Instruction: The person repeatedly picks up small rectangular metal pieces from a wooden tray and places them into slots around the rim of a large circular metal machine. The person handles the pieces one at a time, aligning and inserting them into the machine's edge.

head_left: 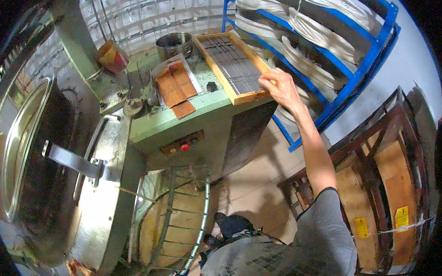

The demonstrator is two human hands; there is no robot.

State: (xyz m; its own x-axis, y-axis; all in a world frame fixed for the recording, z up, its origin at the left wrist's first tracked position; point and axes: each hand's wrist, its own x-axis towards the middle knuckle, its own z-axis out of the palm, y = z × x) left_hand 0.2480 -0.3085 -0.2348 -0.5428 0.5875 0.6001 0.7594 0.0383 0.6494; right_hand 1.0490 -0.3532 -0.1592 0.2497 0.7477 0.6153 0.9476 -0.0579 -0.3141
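Wooden-framed tray (251, 97) sits at the right end of the green bench (202, 107), its long sides slanting away from me in the head view. Inside it, thin dark strands (228, 52) lie lengthwise over a grey base. My right hand (281, 89) is on the tray's right side near the closest corner, fingers curled in and closed over the wooden rim. My left hand (79, 270) shows only in part at the lower left, by the bottom end of a shiny metal panel (96, 216); I can't tell how far open it is or whether it has hold of anything.

Left of the tray, two reddish-brown pieces (174, 86) lie on a pale sheet (191, 76) (the smaller one pokes out past the bench edge). A round metal pot (174, 47) stands behind them, and a small black knob (212, 86) sits between the sheet and the tray. On the bench's front is a red button (184, 148). Beyond the tray, a blue rack (383, 41) bears white bundles (324, 31) on sloping shelves. Lower down, a curved ladder-like metal frame (205, 206) stands below the bench (bent, perhaps, only by the lens), and brown wooden panels (395, 182) lean to my right.
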